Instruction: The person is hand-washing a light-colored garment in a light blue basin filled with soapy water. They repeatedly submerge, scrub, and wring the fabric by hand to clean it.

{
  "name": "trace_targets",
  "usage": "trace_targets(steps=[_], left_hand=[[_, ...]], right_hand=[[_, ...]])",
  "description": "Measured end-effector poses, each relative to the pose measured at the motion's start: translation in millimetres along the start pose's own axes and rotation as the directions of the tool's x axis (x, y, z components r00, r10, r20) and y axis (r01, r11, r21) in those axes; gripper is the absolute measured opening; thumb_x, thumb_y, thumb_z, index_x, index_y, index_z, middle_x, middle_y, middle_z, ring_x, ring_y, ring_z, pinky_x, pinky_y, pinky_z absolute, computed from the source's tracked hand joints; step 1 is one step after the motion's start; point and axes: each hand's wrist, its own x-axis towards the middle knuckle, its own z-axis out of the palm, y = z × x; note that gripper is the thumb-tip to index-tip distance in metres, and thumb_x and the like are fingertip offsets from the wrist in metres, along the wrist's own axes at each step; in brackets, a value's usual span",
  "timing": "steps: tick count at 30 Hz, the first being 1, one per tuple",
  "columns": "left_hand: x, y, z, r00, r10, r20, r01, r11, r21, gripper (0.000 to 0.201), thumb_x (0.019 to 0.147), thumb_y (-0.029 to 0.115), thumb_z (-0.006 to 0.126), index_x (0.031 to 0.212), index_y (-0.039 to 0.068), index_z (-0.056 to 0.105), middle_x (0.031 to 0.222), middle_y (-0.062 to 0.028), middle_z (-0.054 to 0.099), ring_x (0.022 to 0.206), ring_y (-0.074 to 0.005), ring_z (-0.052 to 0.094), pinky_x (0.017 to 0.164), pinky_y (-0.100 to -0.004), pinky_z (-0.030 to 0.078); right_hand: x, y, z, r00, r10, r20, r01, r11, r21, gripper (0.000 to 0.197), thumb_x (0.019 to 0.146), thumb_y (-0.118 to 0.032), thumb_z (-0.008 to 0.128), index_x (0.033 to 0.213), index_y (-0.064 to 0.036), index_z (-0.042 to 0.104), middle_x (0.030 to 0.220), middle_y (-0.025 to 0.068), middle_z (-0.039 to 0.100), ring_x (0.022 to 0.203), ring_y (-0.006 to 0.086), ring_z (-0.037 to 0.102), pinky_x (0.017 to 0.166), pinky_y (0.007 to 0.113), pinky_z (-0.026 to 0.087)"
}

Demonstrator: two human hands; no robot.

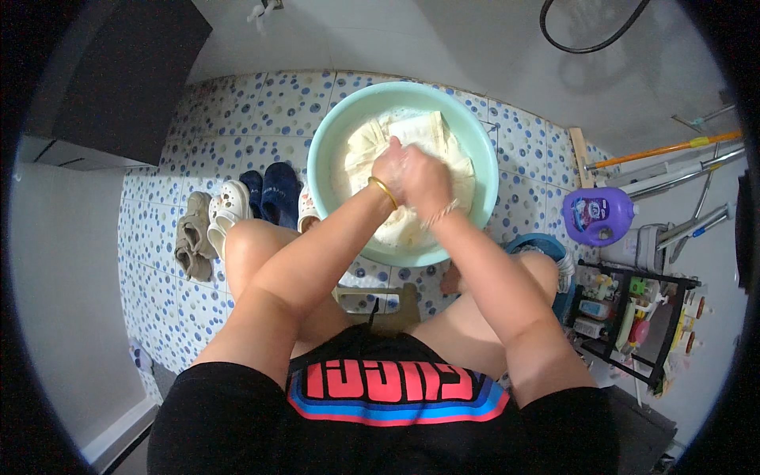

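Blue-dotted tiled floor point(198, 142) carries a pale green basin point(324, 166) at centre, several pairs of shoes point(237, 210) just left of it, and a purple detergent jug point(598, 215) toward the right edge.

head-worn fisheye camera looks steeply down, close over the person's forearms, onto a green basin point(328, 150) and tiled floor point(237, 134).

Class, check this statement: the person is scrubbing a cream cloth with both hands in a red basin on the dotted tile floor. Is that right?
Not quite. The basin is pale green, not red, as the head view shows. The rest holds: left hand and right hand work the cream cloth together on the dotted tile floor.
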Motion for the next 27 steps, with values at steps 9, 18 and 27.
trace_targets(steps=[9, 18, 27], left_hand=[[-16.2, 9.3, 67.7, 0.693, 0.328, -0.642, -0.123, 0.931, 0.343, 0.040, 0.081, 0.031, 0.045, 0.102, -0.003, 0.047, 0.094, -0.0144, 0.053, 0.084, -0.0236, 0.051, 0.074, -0.0433, 0.039], [-23.6, 35.9, 56.1, 0.909, 0.214, -0.357, -0.016, 0.876, 0.483, 0.052, 0.080, 0.047, 0.047, 0.110, 0.004, 0.046, 0.101, -0.0105, 0.052, 0.091, -0.0214, 0.050, 0.077, -0.0390, 0.042], [-58.0, 71.8, 83.9, 0.923, 0.336, -0.188, -0.135, 0.739, 0.660, 0.024, 0.075, 0.013, 0.050, 0.089, -0.005, 0.056, 0.092, -0.0121, 0.057, 0.082, -0.0186, 0.054, 0.075, -0.0285, 0.044]], right_hand=[[1.9, 10.5, 12.5, 0.993, -0.101, -0.053, 0.104, 0.993, 0.056, 0.026, 0.083, -0.022, 0.043, 0.074, -0.0018, 0.057, 0.070, 0.0214, 0.055, 0.062, 0.0366, 0.054, 0.055, 0.042, 0.043], [29.1, 29.5, -16.6, 0.877, 0.398, 0.268, -0.475, 0.639, 0.605, 0.029, 0.080, -0.028, 0.056, 0.078, 0.0013, 0.057, 0.072, 0.0117, 0.059, 0.068, 0.0215, 0.056, 0.062, 0.029, 0.044], [32.1, 44.3, -67.2, 0.826, 0.278, 0.490, -0.500, -0.037, 0.865, 0.032, 0.080, -0.026, 0.056, 0.099, 0.0003, 0.052, 0.097, 0.0112, 0.056, 0.088, 0.0185, 0.055, 0.077, 0.032, 0.045]])
